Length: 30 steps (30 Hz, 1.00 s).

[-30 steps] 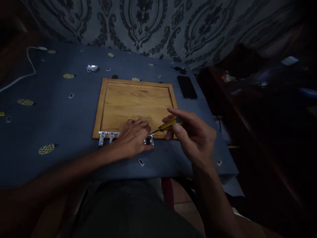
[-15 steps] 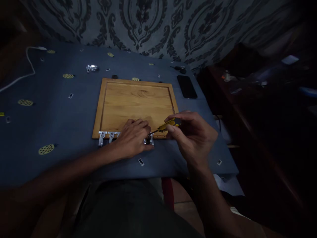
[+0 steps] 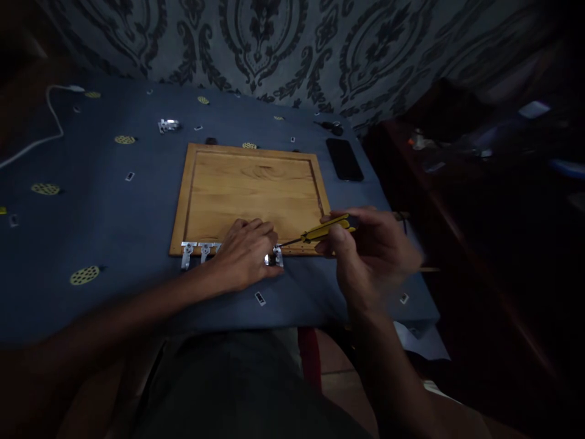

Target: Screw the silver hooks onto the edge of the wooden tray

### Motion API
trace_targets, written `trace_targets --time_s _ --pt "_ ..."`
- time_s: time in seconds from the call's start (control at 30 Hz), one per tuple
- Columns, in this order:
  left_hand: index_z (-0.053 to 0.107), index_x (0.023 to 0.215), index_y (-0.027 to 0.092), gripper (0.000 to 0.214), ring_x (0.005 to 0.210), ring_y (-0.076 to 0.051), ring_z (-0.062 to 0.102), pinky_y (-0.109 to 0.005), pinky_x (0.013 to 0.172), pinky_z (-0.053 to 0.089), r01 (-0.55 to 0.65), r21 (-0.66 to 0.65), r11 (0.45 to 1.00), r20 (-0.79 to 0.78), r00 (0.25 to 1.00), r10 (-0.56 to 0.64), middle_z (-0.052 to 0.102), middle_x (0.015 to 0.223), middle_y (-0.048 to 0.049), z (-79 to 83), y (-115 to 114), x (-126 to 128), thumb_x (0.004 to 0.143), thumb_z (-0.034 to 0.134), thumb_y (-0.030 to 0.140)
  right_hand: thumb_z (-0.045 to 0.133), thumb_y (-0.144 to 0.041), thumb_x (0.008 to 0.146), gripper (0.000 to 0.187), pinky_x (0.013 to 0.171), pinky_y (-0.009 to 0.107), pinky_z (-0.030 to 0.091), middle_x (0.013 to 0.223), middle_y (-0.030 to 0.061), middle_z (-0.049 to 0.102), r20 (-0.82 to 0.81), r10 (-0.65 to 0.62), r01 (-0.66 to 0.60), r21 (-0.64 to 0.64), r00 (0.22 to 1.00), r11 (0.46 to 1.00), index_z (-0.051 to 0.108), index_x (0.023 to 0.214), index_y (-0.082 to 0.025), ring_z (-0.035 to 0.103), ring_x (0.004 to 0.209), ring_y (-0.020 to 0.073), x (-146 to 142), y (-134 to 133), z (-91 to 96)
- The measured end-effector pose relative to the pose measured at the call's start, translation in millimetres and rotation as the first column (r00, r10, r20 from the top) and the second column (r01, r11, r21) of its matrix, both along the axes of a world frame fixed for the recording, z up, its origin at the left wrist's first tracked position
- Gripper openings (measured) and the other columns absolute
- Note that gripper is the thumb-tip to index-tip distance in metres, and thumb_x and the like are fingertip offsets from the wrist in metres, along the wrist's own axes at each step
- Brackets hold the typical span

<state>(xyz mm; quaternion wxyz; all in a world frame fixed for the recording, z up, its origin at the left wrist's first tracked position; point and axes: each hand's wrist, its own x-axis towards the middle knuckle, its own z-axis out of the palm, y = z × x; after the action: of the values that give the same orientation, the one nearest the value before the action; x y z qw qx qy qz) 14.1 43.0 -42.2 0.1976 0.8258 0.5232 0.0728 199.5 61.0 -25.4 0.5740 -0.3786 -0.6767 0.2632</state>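
Observation:
A framed wooden panel (image 3: pixel 256 195) lies flat on the table, with metal hinges along its near edge. My left hand (image 3: pixel 247 253) rests on that edge, its fingers curled over a silver hinge (image 3: pixel 278 256) and hiding part of it. In my right hand (image 3: pixel 375 256) is a screwdriver (image 3: pixel 324 230) with a yellow and black handle, pinched between thumb and fingers. Its thin shaft points left, and the tip reaches the hinge beside my left fingers; whether it sits in a screw I cannot tell. Two more hinges, one a silver hinge (image 3: pixel 187 255), line the edge farther left.
A loose hinge (image 3: pixel 170 125) lies behind the panel on the blue tablecloth (image 3: pixel 105 219). A black phone (image 3: pixel 344 160) and a small dark object (image 3: pixel 331 127) are at the right. A white cable (image 3: pixel 55 116) runs along the left, and a patterned wall stands behind.
My right hand has shifted right and tilted, drawing the screwdriver's handle back so that more of its shaft shows. My left hand stays in place on the hinge.

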Motion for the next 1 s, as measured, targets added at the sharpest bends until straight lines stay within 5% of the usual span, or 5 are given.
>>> trace_targets --time_s 0.73,1.0 --pt "0.067 0.109 0.015 0.041 0.114 -0.031 0.061 -0.044 0.100 0.043 -0.014 0.070 0.997 -0.007 1.000 0.015 0.069 0.115 -0.0102 -6.1 -1 0 0.088 0.078 0.049 0.078 -0.033 0.090 0.014 0.049 0.025 0.056 0.094 0.0008 0.076 0.076 0.051 -0.046 -0.065 0.996 0.997 0.071 0.101 -0.026 0.066 0.062 0.0119 1 4 -5.4" --pt "0.068 0.112 0.014 0.042 0.117 -0.031 0.061 -0.043 0.101 0.041 -0.018 0.006 1.000 -0.032 0.999 0.019 0.068 0.119 -0.0111 1.1 0 1 0.088 0.079 0.048 0.075 -0.037 0.092 0.023 0.053 0.024 0.058 0.097 0.0013 0.078 0.055 0.228 -0.214 -0.187 0.972 0.959 0.074 0.112 -0.026 0.065 0.056 0.0093 6 7 9.7"
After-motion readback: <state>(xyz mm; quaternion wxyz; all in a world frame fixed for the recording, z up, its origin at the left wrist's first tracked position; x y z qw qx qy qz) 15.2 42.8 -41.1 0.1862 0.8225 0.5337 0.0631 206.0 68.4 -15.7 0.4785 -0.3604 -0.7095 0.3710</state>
